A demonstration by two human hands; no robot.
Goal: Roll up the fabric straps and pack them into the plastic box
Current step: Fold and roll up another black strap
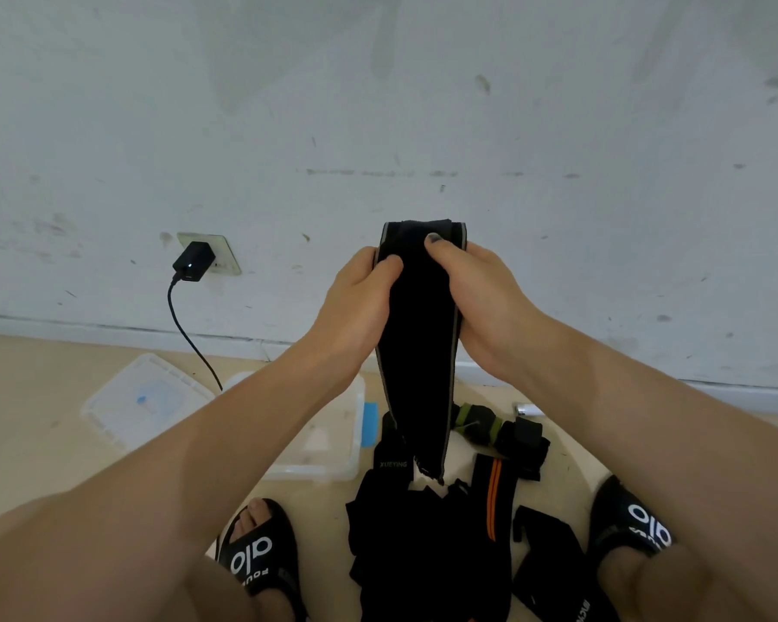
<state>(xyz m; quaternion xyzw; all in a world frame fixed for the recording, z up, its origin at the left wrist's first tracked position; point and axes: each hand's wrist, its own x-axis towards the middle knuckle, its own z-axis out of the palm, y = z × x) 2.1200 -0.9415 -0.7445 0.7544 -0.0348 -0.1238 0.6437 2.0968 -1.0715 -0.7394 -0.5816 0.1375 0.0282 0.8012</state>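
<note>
Two hands — left hand [355, 303], right hand [481, 298], one plastic box [333, 460], one lid [144, 399], two sandals — left sandal [257, 558], right sandal [629, 523]

Black grey-edged strap [418, 334] upright in midair, more straps [427, 549] heaped beside the clear open box [333, 460] (lid off).

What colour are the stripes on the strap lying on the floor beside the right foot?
Orange, running lengthwise down the black strap; the head view shows them.

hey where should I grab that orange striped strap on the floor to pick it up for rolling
Pinch the orange-striped strap at its far end, coming down from above. It lies flat, running away from you, and that end is bare, while the near end runs under the black pile.
</note>
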